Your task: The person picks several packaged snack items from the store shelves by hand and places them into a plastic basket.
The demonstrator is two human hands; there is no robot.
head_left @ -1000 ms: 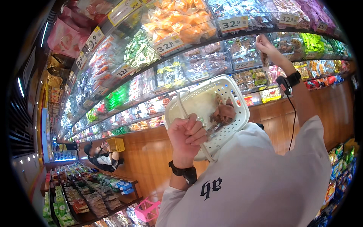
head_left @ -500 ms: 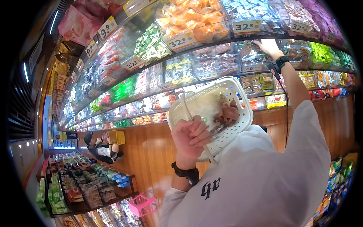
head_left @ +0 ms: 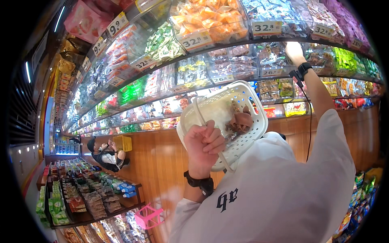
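The fingers of my left hand (head_left: 205,143) are curled round the handle of a white shopping basket (head_left: 260,115). Inside the basket, brown packets (head_left: 241,121) lie at its right end, beside something pale and see-through. Up at the shelf, my right hand (head_left: 295,53) reaches into a clear bin holding small dark packets (head_left: 270,54). Its fingers go in under the edge of the shelf above and are mostly hidden, so whether they hold a packet is not visible. Black bands sit on both wrists, and a cable hangs from the right one.
Bins of orange packets (head_left: 210,20) and blue-white packets (head_left: 269,12) line the shelf above. To the left, a person (head_left: 107,156) crouches by a yellow basket (head_left: 122,143). A pink stool (head_left: 149,216) stands near a low display (head_left: 87,198) at the lower left.
My right hand has pushed deeper into the bin, and its fingers have gone out of sight. The basket has shifted slightly left, still hanging from my left hand.
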